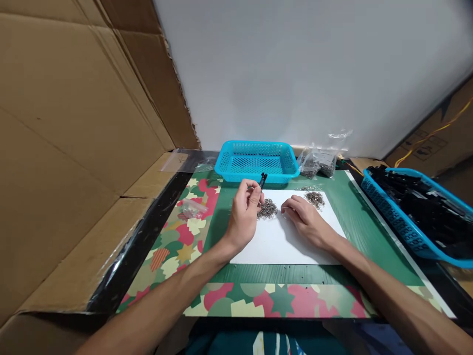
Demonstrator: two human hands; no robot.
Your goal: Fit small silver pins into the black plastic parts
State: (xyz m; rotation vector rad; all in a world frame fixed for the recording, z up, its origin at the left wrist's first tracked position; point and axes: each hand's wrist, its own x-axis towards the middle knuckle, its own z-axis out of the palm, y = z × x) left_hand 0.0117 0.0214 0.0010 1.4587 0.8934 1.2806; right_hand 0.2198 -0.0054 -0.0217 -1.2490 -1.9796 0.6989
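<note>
My left hand [246,209] is closed around a small black plastic part [263,181], whose narrow upper end sticks out above the fingers. Just right of it, a pile of tiny metal pieces [268,209] lies on a white sheet [284,246]. My right hand [301,217] is low over the sheet, between that pile and a second pile of small metal pieces [315,198]. Its fingers are curled and pinched together near the first pile's right edge; whatever they hold, if anything, is too small to make out.
A blue plastic basket [256,178] stands at the back by the wall. Clear bags of small pieces [318,162] sit beside it. On the right, another blue basket [406,217] holds many black parts [417,197]. Cardboard [74,123] walls the left side. A small plastic bag [194,208] lies left.
</note>
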